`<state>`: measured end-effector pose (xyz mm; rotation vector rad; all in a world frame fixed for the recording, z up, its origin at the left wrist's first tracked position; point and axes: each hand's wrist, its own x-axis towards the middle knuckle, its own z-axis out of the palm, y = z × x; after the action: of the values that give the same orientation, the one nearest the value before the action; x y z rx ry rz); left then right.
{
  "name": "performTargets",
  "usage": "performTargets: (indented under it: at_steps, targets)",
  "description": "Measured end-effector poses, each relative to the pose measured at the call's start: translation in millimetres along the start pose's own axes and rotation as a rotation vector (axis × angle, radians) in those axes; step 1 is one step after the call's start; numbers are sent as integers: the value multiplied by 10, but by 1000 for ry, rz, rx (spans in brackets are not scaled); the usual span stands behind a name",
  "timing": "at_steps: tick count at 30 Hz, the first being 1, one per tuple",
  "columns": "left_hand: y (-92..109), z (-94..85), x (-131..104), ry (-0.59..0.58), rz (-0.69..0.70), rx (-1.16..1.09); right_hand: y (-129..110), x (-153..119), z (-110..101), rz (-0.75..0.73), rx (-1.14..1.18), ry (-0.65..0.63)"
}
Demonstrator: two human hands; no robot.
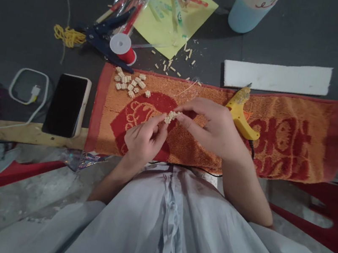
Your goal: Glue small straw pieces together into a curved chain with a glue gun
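Note:
Between my two hands is a small cluster of short pale sticks (172,117), held above an orange and red towel (197,148). My left hand (147,136) pinches its left end with thumb and forefinger. From the other side, the thumb and fingers of my right hand (212,127) close on its right end. Several similar pale stick bundles (126,80) lie at the towel's upper left. A yellow glue gun (242,114) rests on the towel just right of my right hand, its nozzle pointing away from me.
A phone (66,105) and white cable (31,71) lie left of the towel. Beyond it are a red thread spool (126,52), dark blue pliers (101,36), yellow paper (153,25), stick offcuts (172,69), a white strip (277,77) and a blue tumbler (246,14).

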<state>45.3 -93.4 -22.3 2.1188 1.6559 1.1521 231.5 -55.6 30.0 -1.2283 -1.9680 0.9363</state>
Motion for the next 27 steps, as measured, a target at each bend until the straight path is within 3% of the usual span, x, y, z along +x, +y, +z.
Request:
performTargets:
  at_steps: [6,27]
  targets:
    - [62,-85,5,-52,9,30,-55,37,-77,-4,43,-18]
    - [156,-230,-5,-29,56,74,-163,35,-131,-45,24,-46]
